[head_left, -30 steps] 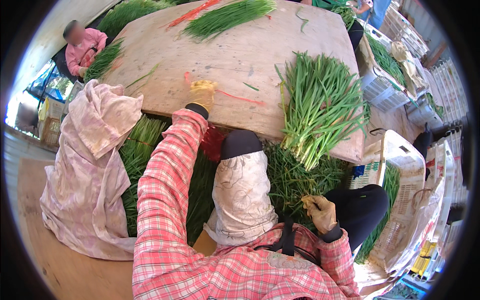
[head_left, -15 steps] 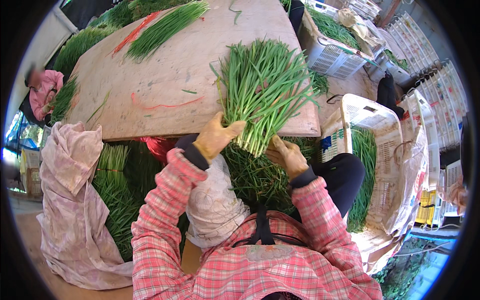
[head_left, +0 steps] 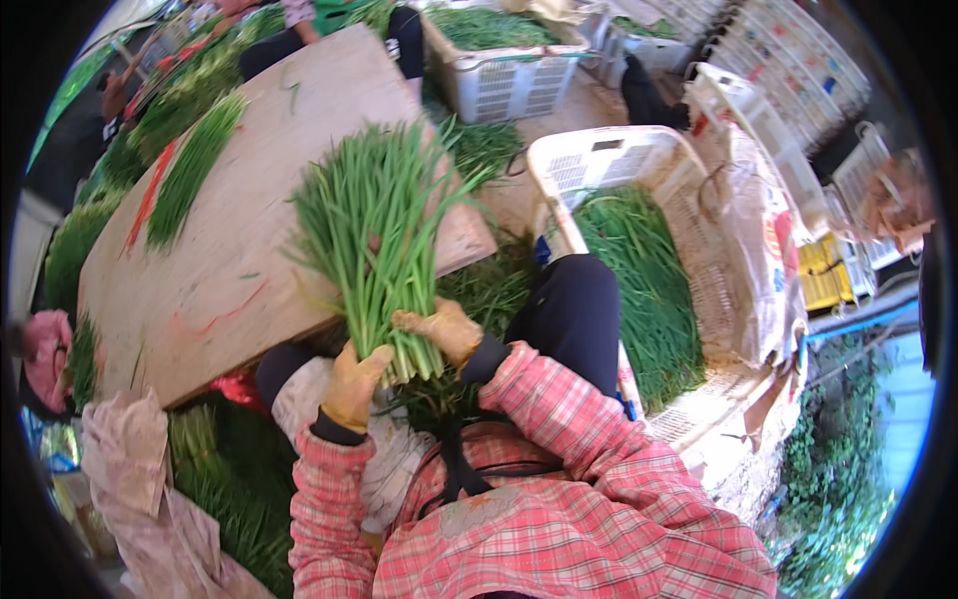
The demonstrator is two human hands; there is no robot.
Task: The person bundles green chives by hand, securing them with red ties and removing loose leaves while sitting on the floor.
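A thick bunch of green garlic chives point(head_left: 374, 230) is held over the near edge of a wooden board point(head_left: 235, 190), its leaves fanning away from me and its pale cut ends toward my lap. My left hand point(head_left: 354, 387), in a yellowish glove, closes on the stalks from the left, close to the cut ends. Gloved the same way, my right hand point(head_left: 447, 331) grips the bunch from the right, slightly higher up the stalks. The palms and some fingers are hidden behind the stalks.
A white crate point(head_left: 689, 250) of chives stands at my right; another crate point(head_left: 509, 80) is beyond the board. Red ties point(head_left: 150, 200) lie beside a smaller chive bundle point(head_left: 195, 170). A pale cloth point(head_left: 130, 459) hangs at the left. Other people are partly visible at the far left.
The view has swung to the right. The chive bunch has come nearer to my lap, past the board's edge. My right hand has shifted from the cut ends to higher on the stalks.
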